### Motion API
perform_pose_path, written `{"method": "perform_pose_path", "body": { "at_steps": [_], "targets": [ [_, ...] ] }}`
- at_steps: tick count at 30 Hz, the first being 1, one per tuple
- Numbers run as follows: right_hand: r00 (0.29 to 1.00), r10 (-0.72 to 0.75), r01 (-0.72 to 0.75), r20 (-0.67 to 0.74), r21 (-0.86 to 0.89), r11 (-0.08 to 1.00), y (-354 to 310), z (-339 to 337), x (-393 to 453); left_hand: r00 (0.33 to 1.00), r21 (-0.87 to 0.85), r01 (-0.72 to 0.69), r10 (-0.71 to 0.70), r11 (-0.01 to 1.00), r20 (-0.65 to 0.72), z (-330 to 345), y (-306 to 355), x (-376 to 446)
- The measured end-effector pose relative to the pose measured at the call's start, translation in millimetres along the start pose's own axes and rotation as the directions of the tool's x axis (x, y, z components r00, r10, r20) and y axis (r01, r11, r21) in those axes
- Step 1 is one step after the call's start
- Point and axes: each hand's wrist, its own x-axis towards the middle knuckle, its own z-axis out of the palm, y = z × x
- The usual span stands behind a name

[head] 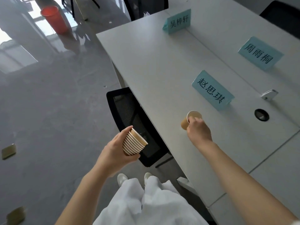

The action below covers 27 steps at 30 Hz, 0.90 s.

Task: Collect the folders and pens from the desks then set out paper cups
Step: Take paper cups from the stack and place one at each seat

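Note:
My left hand [113, 150] grips a stack of several nested brown paper cups [134, 142], held tilted over the black mesh chair beside the desk. My right hand [198, 129] pinches the rim of a single brown paper cup [186, 121] that stands on the white desk [154, 70], just in front of the nearest light-blue name card [212, 90]. No folders or pens show on the desk.
Two more light-blue name cards [178, 21] [260, 53] stand farther along the desk. A round cable hole [261, 114] and a small metal clip [269, 94] lie to the right. A black mesh chair [134, 125] is tucked under the desk edge. A red bucket [54, 18] stands on the grey floor.

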Motion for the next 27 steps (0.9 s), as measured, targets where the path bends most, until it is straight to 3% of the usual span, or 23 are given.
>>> {"method": "perform_pose_path", "body": {
  "at_steps": [6, 11, 14, 18, 23, 27],
  "targets": [
    [0.994, -0.025, 0.032, 0.106, -0.064, 0.997, 6.1, 17.3, -5.8, 1.0, -0.001, -0.017, 0.017, 1.0, 0.021, 3.8, -3.5, 0.8],
    [0.997, -0.029, 0.033, 0.071, -0.048, 0.998, 0.6, 8.4, -4.8, 0.999, -0.005, -0.017, 0.017, 1.0, 0.03, -0.7, -2.4, 10.9],
    [0.996, -0.086, 0.083, 0.035, 0.085, 0.993, -13.6, -6.6, -3.8, 1.0, -0.002, -0.018, 0.018, 1.0, 0.022, -2.7, -3.4, 17.1],
    [0.97, -0.164, 0.083, 0.181, 0.387, 0.918, -61.0, -31.7, -11.6, 1.0, -0.005, -0.019, 0.019, 1.0, 0.019, -8.1, -6.6, 23.5],
    [0.864, -0.38, 0.081, 0.329, 0.656, 0.75, -131.4, -36.1, -23.3, 0.999, -0.016, -0.038, 0.038, 0.999, 0.018, -22.7, -23.1, 29.1],
    [0.799, -0.456, 0.054, 0.392, 0.708, 0.704, -179.9, -20.6, -15.2, 1.0, -0.044, -0.027, 0.027, 0.999, 0.011, -45.2, -45.4, 32.5]
  ]
}}
